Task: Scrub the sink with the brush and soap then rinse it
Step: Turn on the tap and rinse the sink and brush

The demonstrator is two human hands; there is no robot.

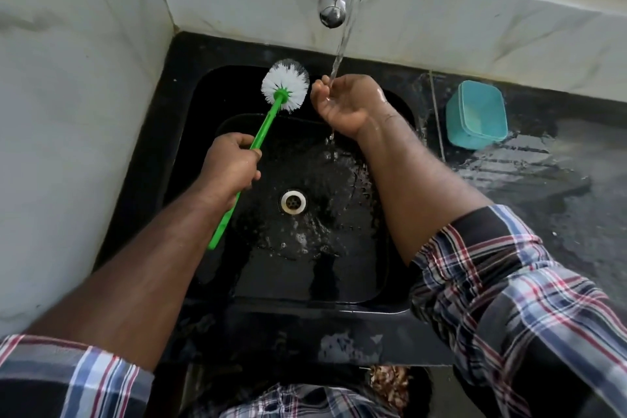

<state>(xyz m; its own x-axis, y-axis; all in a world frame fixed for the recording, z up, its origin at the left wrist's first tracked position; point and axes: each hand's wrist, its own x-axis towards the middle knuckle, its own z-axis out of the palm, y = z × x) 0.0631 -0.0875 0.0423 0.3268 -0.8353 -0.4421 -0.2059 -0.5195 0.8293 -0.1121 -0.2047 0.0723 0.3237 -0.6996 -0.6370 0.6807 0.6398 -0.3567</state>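
Over the sink [142, 159], the brush [285, 85] is gripped by its handle in the left hand [229, 164], head raised beside the stream [342, 47]. The right hand [346, 102] is cupped loosely, empty, under it. The bristles are best turned within that flow.

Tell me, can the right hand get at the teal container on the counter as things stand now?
Probably yes. The right hand holds nothing, cupped under the tap water, and the teal container stands just beside it on the wet counter, with nothing between them.
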